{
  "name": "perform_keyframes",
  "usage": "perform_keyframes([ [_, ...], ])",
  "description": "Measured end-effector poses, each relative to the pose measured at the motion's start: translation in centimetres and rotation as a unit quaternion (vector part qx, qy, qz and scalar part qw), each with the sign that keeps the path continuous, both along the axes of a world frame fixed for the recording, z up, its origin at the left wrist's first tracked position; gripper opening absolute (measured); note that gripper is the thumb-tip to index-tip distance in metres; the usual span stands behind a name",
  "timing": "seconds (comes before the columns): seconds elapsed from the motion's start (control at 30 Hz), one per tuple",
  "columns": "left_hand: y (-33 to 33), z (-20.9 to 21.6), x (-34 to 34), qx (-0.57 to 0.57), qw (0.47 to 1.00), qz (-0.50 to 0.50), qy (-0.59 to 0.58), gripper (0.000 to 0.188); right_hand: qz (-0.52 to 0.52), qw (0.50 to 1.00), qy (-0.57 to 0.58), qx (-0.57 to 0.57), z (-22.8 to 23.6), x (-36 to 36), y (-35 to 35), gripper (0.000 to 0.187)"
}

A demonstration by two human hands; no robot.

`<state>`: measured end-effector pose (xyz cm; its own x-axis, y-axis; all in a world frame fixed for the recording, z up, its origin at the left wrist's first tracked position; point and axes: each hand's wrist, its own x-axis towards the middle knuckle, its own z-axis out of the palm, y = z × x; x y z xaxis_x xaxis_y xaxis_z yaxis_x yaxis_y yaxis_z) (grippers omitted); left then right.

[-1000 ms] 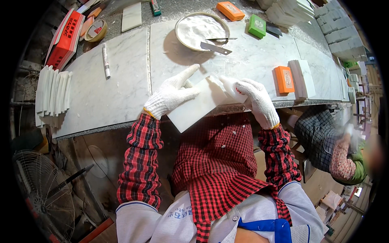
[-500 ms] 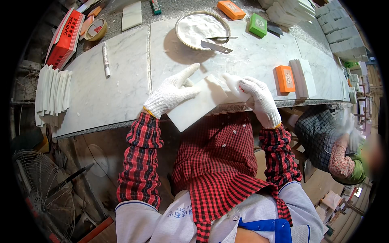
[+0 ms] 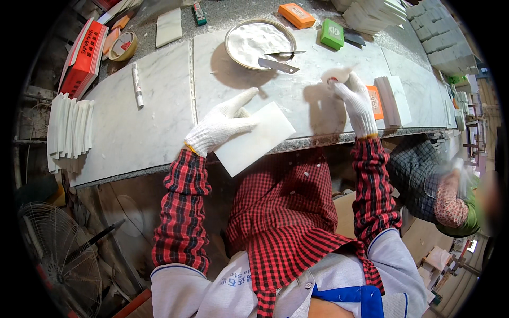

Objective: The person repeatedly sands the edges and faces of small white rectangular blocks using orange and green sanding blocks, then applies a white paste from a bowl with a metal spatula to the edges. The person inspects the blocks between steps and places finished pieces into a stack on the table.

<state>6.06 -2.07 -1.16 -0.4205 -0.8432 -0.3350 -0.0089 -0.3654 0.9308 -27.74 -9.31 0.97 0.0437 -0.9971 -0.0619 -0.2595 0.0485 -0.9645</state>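
White-gloved, the left hand grips a tile and the right hand, apart, holds a blurred pale thing; work seems midway, what's left unclear.

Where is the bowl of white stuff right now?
In the head view, the bowl stands on the table at top centre, left of the green box and beyond the left hand.

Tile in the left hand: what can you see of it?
The tile is a white rectangle, like smooth stone, with straight edges. It slants, one broad face toward the camera, its lower corner past the table's front edge. The left hand grips its upper long side, partly covering the face. Whether it touches the table is unclear.
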Motion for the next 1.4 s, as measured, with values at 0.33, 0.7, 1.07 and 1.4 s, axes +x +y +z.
perform_keyframes([
  [0.33, 0.2, 0.4, 0.0, -0.036, 0.998, 0.003, -0.042, 0.082, -0.134, 0.935, 0.276, -0.180, -5.1, 0.2, -5.4, 0.040],
  [0.7, 0.2, -0.1, 0.3, -0.050, 0.999, 0.005, -0.021, 0.083, -0.160, 0.960, 0.176, -0.146, -1.7, 2.8, 3.1, 0.055],
  [1.07, 0.0, 0.1, 0.6, 0.019, 0.998, 0.039, 0.054, 0.084, -0.013, 0.999, -0.041, -0.012, 1.1, 11.4, 1.1, 0.037],
  [1.4, -1.2, 2.8, 1.0, -0.004, 0.997, 0.074, 0.029, 0.078, -0.045, 0.992, -0.113, 0.030, 3.1, 10.2, 1.2, 0.028],
])
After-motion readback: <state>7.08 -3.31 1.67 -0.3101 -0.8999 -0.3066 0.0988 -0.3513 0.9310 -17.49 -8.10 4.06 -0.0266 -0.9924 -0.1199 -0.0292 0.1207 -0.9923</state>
